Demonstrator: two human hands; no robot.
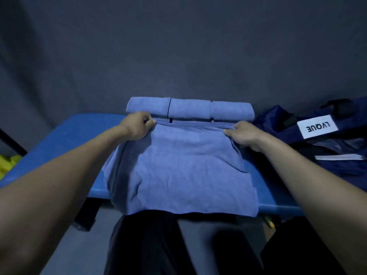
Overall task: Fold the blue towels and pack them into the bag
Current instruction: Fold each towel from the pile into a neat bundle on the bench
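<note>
A blue towel point(182, 171) lies spread over the blue table point(59, 147), its near edge hanging over the front. My left hand point(137, 126) pinches the towel's far left corner. My right hand point(242, 135) pinches the far right corner. Behind the far edge, three folded blue towels point(189, 110) stand side by side in a row. A dark navy bag point(321, 139) with a white label lies on the table to the right, close to my right hand.
A dark grey wall rises right behind the table. Something yellow point(9, 165) shows at the far left below the table edge. My dark trousers are below the table's front edge.
</note>
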